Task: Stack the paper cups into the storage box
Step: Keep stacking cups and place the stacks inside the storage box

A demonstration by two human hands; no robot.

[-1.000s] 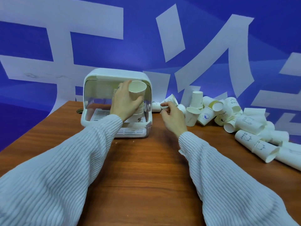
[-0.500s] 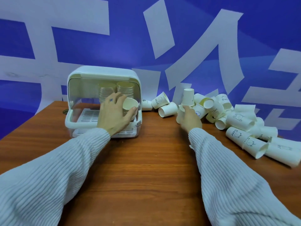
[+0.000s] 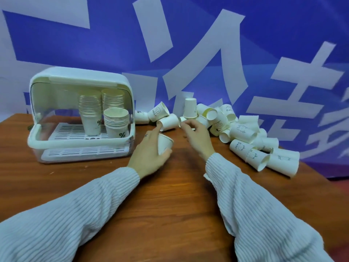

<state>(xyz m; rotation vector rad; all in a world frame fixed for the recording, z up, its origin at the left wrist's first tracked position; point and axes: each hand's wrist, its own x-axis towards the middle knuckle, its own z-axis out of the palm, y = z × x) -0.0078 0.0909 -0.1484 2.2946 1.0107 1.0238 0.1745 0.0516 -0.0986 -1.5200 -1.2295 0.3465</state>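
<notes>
Fingers of left hand curling round paper cup; right hand reaching pile, fingers loosely curled, holding nothing visible. Risk: squeezing thin wall, denting cup, jamming stack in storage box.

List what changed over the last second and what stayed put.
The left hand let go of a cup onto the front stack in the storage box, withdrew, and now holds another cup over the table. The right hand went on working at the loose cups. Box and rear stacks stayed.
</notes>
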